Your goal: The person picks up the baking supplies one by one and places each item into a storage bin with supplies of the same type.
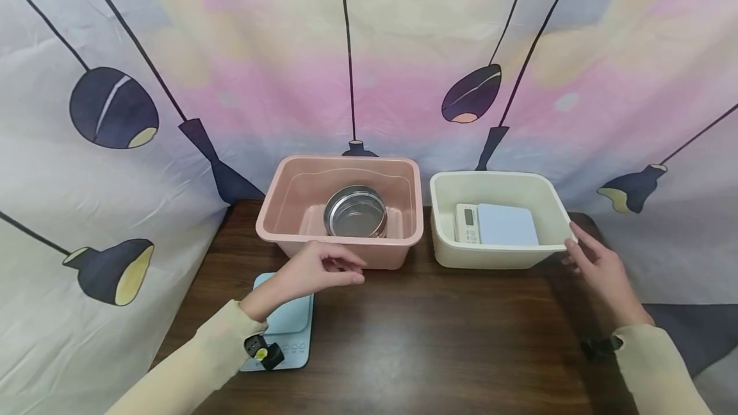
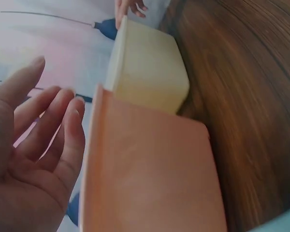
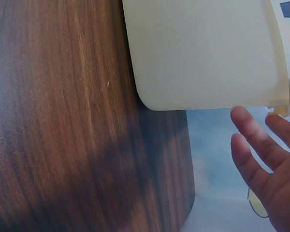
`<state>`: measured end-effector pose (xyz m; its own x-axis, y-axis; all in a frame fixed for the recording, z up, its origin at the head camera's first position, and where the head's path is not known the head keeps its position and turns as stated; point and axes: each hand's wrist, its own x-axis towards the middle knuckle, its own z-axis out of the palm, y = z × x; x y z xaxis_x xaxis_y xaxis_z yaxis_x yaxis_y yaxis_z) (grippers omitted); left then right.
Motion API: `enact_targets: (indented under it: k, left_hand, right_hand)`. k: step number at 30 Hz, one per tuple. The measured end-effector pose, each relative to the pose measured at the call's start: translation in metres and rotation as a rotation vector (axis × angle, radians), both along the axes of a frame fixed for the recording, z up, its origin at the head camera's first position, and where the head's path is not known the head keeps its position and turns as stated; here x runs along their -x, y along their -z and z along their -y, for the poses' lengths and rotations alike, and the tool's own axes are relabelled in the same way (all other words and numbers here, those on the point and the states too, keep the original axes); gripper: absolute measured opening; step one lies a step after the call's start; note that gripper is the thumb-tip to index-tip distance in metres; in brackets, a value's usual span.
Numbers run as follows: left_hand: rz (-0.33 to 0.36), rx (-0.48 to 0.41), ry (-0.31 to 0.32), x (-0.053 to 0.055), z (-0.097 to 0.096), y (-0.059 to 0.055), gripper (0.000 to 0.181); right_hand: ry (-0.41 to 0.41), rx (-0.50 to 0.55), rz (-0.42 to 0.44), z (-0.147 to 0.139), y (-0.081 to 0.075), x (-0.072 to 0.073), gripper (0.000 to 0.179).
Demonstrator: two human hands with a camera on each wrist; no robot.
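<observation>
Left hand (image 1: 314,272) loose, empty, before pink tub (image 1: 340,245); right hand (image 1: 596,268) loose, fingertips at cream tub (image 1: 498,255) corner.

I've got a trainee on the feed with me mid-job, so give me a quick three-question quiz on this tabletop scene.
1. True or false: the metal sieve lies in the pink tub.
2. Which hand is at the rim of the cream tub? A) left hand B) right hand C) neither
3. Fill in: the second blue scale lies on the ____, under the left forearm.

Key:
1. True.
2. B: the right hand is at its right corner; the left hand hovers open by the pink tub's front wall. The cream tub holds a blue and white scale.
3. Table.
</observation>
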<state>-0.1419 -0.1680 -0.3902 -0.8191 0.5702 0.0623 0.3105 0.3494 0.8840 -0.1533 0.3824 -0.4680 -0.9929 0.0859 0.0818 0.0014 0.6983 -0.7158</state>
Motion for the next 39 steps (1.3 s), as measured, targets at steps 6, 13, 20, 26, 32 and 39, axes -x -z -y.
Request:
enact_targets:
  k: [6, 13, 20, 26, 32, 39]
  left_hand:
    - [-0.008, 0.093, 0.053, -0.002, 0.031, 0.016, 0.017]
    - [0.01, 0.164, 0.08, -0.001, 0.064, 0.037, 0.023]
    - [0.046, 0.213, 0.01, -0.004, 0.093, 0.064, 0.032]
    - [0.018, 0.261, -0.232, -0.009, 0.115, 0.083, 0.043]
    - [-0.045, 0.295, -0.375, -0.016, 0.143, 0.104, 0.047]
    - [-0.125, 0.355, -0.549, -0.026, 0.163, 0.123, 0.061]
  right_hand:
    - [-0.008, 0.015, -0.003, 0.001, 0.0, 0.001, 0.062]
    - [0.001, 0.008, 0.0, 0.001, 0.0, -0.001, 0.064]
    - [-0.001, 0.023, -0.001, 0.002, -0.002, -0.003, 0.063]
    - [0.004, 0.026, 0.005, 0.001, 0.0, -0.001, 0.063]
    - [0.011, 0.026, -0.007, 0.003, 0.001, 0.0, 0.063]
    - [0.004, 0.02, -0.043, 0.002, 0.002, 0.0, 0.061]
